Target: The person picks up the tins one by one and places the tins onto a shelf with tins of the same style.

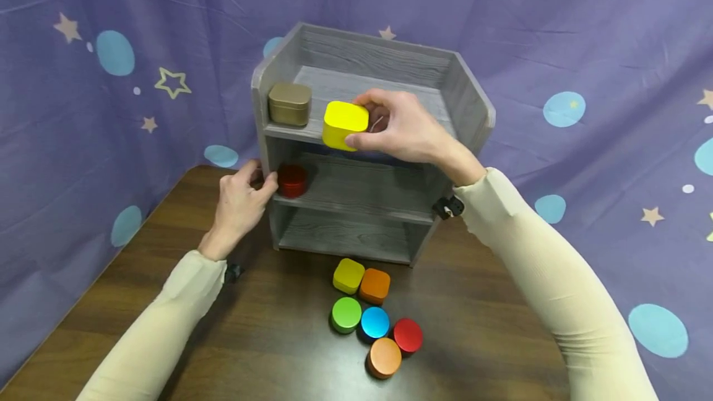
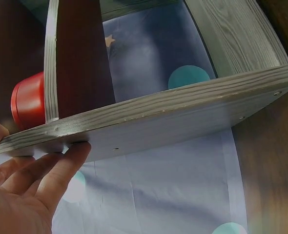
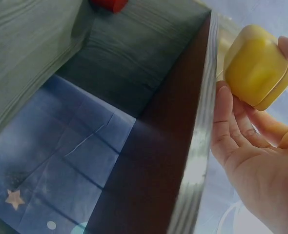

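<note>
My right hand [image 1: 403, 125] pinches a yellow square tin with rounded corners [image 1: 345, 124] between thumb and fingers. It holds the tin at the front of the top level of a small grey wooden shelf [image 1: 356, 206]. In the right wrist view the yellow tin [image 3: 256, 66] appears just beyond the board's edge. My left hand [image 1: 239, 203] grips the shelf's left side panel. The left wrist view has its fingers [image 2: 61, 178] against the panel's outer face and the thumb by the front edge. A gold tin [image 1: 289, 105] sits at the top level's left end; below it, a red round tin [image 1: 292, 181] stands on the middle level.
On the wooden table [image 1: 267, 339] before the shelf stand a second yellow square tin [image 1: 349, 275], an orange square tin [image 1: 374, 285], and round tins in green [image 1: 346, 314], blue [image 1: 374, 323], red [image 1: 408, 335] and light orange [image 1: 384, 357]. A patterned purple cloth [image 1: 585, 48] hangs behind.
</note>
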